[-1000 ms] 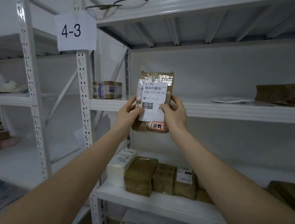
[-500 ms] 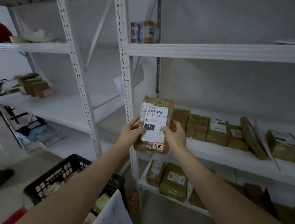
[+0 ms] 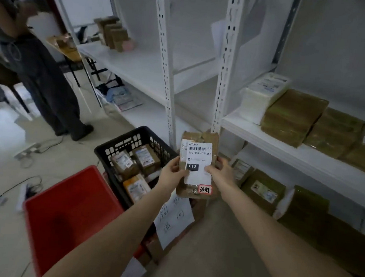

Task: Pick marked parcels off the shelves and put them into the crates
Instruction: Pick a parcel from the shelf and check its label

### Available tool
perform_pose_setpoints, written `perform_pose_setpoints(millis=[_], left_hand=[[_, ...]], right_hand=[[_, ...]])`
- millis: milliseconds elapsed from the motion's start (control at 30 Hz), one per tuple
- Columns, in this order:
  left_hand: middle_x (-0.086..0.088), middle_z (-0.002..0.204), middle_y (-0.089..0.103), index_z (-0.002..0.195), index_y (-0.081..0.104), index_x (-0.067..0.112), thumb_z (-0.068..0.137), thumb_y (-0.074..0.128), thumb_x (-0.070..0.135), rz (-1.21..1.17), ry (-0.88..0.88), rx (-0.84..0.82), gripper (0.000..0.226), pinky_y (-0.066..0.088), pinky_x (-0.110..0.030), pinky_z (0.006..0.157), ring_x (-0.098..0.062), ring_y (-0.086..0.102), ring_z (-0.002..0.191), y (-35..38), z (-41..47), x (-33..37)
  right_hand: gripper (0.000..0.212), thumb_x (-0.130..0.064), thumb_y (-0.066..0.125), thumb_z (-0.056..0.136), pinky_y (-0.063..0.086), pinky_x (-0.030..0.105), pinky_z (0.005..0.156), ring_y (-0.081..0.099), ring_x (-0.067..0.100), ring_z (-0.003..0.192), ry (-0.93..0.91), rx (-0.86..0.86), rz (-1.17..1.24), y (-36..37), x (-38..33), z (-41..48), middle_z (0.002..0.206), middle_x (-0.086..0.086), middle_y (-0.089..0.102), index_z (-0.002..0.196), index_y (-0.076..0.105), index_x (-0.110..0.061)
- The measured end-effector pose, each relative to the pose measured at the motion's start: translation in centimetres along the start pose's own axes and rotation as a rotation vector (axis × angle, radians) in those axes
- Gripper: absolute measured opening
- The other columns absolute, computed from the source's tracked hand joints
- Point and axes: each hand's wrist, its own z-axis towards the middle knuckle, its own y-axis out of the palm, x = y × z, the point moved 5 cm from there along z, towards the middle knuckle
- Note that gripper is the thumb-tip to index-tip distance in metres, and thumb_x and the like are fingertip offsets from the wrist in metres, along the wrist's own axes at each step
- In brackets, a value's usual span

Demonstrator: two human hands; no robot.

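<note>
Marked parcel (image 3: pixel 199 155) pinched edgewise by left hand (image 3: pixel 171 175) and right hand (image 3: pixel 221 175); black crate (image 3: pixel 130 141) lies left of the fingers. Early release may drop it outside the rim

brown parcel (image 3: pixel 197 164), white barcode label, red sticker; black lattice crate (image 3: pixel 119 148); red crate (image 3: pixel 71 214).

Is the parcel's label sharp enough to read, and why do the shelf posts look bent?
Head view: the label is sharp, 010 readable; the posts bow from wide-angle distortion; the person at far left is blurred and dim.
</note>
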Motion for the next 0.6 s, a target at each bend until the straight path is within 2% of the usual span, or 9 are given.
perform_pose_setpoints(millis=[67,100,267,367,433,600], left_hand=[[-0.005,0.121,0.063,0.141,0.044,0.021,0.088,0.06,0.001,-0.003,-0.057,0.044,0.059,0.055,-0.031,0.079,-0.023,0.061,0.108,-0.9,0.3,-2.6],[-0.005,0.121,0.063,0.142,0.043,0.021,0.088,0.06,-0.001,-0.018,-0.088,0.064,0.061,0.055,-0.033,0.082,-0.023,0.061,0.107,-1.3,0.4,-3.8],[-0.001,0.113,0.063,0.143,0.043,0.019,0.09,0.056,-0.003,-0.043,-0.173,0.132,0.059,0.054,-0.023,0.067,-0.018,0.061,0.097,-4.3,2.1,-7.2],[0.006,0.1,0.061,0.14,0.045,0.021,0.091,0.053,-0.004,-0.059,-0.201,0.175,0.055,0.056,-0.031,0.077,-0.019,0.061,0.099,-6.5,4.4,-8.3],[0.004,0.105,0.061,0.141,0.044,0.022,0.092,0.053,-0.002,-0.059,-0.225,0.202,0.055,0.056,-0.036,0.082,-0.021,0.061,0.103,-8.2,6.8,-8.9],[0.005,0.122,0.059,0.139,0.044,0.028,0.099,0.05,0.015,-0.058,-0.24,0.257,0.043,0.053,-0.015,0.056,-0.009,0.06,0.092,-12.7,14.4,-10.4]], right_hand=[[0.055,-0.01,0.065,0.085,0.054,0.031,0.068,0.063,0.02,0.089,0.026,-0.061,-0.048,1.5,1.7,0.7,0.125,0.002,0.061,0.136,0.046,-0.019],[0.055,-0.01,0.065,0.085,0.055,0.032,0.071,0.063,0.02,0.091,0.045,-0.093,-0.072,2.3,2.6,1.0,0.124,0.002,0.062,0.135,0.047,-0.019],[0.052,-0.012,0.066,0.083,0.057,0.042,0.083,0.065,0.023,0.093,0.11,-0.203,-0.166,7.0,5.1,3.7,0.119,0.004,0.065,0.132,0.051,-0.024],[0.053,-0.012,0.065,0.085,0.057,0.042,0.083,0.064,0.023,0.093,0.119,-0.254,-0.21,10.3,5.2,5.8,0.122,0.005,0.064,0.135,0.049,-0.023],[0.054,-0.013,0.063,0.087,0.057,0.041,0.081,0.065,0.022,0.093,0.12,-0.297,-0.244,12.9,4.9,7.8,0.123,0.005,0.063,0.138,0.048,-0.023],[0.052,-0.018,0.059,0.091,0.055,0.042,0.086,0.062,0.023,0.102,0.063,-0.363,-0.382,20.1,3.9,14.8,0.129,0.003,0.06,0.14,0.046,-0.027]])
